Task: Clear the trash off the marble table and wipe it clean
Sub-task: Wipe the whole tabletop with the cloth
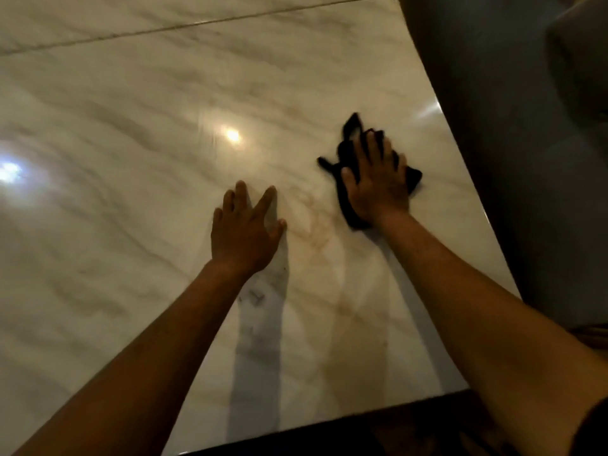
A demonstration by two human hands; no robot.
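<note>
A black cloth [348,192] lies bunched on the marble table [131,159], toward the table's right edge and a little beyond its near edge. The right hand [375,182] lies flat on top of it, fingers straight and slightly spread, pressing the cloth to the stone; dark folds stick out past the fingertips, beside the thumb and under the heel of the palm. Just to the left, apart from the cloth, the left hand [245,228] rests palm down on the bare marble with its fingers extended and splayed, holding nothing. Both bare forearms reach in from the near edge. The tabletop is pale with grey and tan veins, glossy, showing bright light reflections [232,135]. A thin seam [184,26] crosses its far part. A grey upholstered seat [513,159] stands beyond the right edge.
</note>
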